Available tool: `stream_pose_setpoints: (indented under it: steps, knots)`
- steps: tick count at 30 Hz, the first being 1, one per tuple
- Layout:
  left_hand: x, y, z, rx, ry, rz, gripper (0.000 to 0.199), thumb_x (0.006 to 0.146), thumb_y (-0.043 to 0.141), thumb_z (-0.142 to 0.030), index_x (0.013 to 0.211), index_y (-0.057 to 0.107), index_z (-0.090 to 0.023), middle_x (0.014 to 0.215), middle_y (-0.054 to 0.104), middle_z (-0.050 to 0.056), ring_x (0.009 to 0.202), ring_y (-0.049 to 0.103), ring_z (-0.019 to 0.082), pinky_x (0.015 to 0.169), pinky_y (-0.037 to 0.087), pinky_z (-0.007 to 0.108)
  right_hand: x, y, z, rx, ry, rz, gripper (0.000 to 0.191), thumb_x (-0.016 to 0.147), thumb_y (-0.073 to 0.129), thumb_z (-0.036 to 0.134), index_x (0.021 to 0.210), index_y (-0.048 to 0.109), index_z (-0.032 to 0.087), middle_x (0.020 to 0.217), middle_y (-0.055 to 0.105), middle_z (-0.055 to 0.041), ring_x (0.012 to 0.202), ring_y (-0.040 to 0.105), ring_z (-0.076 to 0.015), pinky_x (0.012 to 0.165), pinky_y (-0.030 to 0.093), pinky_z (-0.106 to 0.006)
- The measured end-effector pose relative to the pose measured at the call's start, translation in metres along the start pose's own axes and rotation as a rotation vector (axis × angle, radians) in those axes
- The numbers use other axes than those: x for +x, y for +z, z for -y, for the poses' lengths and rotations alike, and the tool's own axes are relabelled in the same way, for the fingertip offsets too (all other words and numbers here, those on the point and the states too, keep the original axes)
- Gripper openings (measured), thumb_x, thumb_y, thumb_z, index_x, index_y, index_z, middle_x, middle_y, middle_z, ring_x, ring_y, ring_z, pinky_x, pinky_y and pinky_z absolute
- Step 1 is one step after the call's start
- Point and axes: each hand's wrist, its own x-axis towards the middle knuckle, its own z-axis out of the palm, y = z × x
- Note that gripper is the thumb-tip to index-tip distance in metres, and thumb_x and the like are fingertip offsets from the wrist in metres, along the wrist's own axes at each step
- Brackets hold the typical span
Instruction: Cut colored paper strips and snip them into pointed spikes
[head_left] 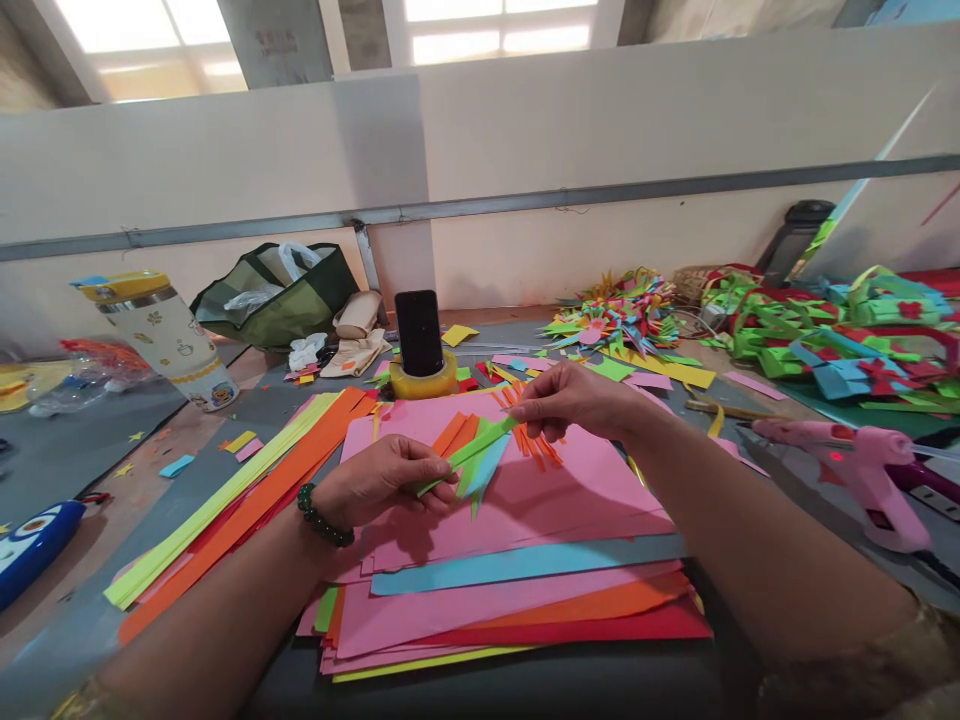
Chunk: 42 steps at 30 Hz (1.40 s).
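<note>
Between my two hands stretches a green paper strip (486,440), held above a stack of coloured sheets (592,500) with pink on top. My left hand (394,475), with a dark bead bracelet at its wrist, pinches the lower left end. The upper right end is closed in the fingers of my right hand (559,402). Right under the strip lie orange pieces (454,435) and pointed green and light blue pieces (491,467). Thin orange strips (536,448) lie just below my right hand. A blue strip (525,566) crosses the stack nearer to me.
Long yellow and orange strips (247,500) lie on the left. A phone (419,333) stands in a yellow tape roll (424,380) behind the stack. On the right is a pink glue gun (862,455); a tumbler (169,340) and green bag (285,300) stand at the back left.
</note>
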Motion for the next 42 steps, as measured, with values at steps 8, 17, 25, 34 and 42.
stream_pose_setpoints:
  steps: [8,17,25,34,42]
  knots:
    - [0.000,0.000,0.000,-0.010,0.041,0.005,0.024,0.068,0.076,-0.035,0.069,0.067,-0.013,0.066,0.068,0.002,0.055,0.060,0.008,0.056,0.045,0.019,0.006,-0.001,-0.007,0.025,0.001,0.016,0.032,0.057,0.081,0.043,0.062,0.069,0.014,0.051,0.065,0.0000,0.040,0.054,-0.0057,0.038,0.040,-0.015]
    - [-0.002,-0.002,-0.002,0.052,0.047,-0.018,0.024,0.068,0.076,-0.035,0.066,0.066,-0.013,0.064,0.069,0.003,0.057,0.063,0.010,0.054,0.044,0.018,0.006,0.000,-0.006,0.033,-0.003,0.030,0.032,0.056,0.081,0.043,0.061,0.069,0.013,0.051,0.065,-0.0007,0.040,0.055,-0.0058,0.038,0.043,-0.014]
    - [0.000,-0.005,0.000,0.090,0.065,-0.026,0.024,0.069,0.075,-0.035,0.066,0.065,-0.014,0.063,0.069,0.002,0.056,0.063,0.010,0.053,0.044,0.018,0.007,-0.002,-0.010,0.022,-0.007,0.048,0.034,0.056,0.081,0.045,0.060,0.067,0.014,0.050,0.064,0.0004,0.041,0.056,-0.0064,0.038,0.043,-0.014]
    - [0.001,-0.011,-0.002,0.069,0.054,0.006,0.025,0.068,0.075,-0.036,0.069,0.065,-0.013,0.065,0.068,0.001,0.053,0.061,0.007,0.047,0.040,0.015,0.010,0.001,-0.010,0.008,0.010,0.015,0.036,0.055,0.081,0.046,0.055,0.064,0.014,0.048,0.063,0.0009,0.039,0.053,-0.0056,0.037,0.040,-0.015]
    - [0.002,-0.013,-0.002,0.114,0.025,0.015,0.025,0.067,0.076,-0.036,0.069,0.066,-0.013,0.067,0.069,0.002,0.055,0.062,0.007,0.048,0.041,0.014,0.008,0.003,-0.007,-0.004,0.020,0.023,0.037,0.056,0.080,0.046,0.054,0.063,0.014,0.048,0.063,0.0003,0.038,0.051,-0.0048,0.039,0.040,-0.015]
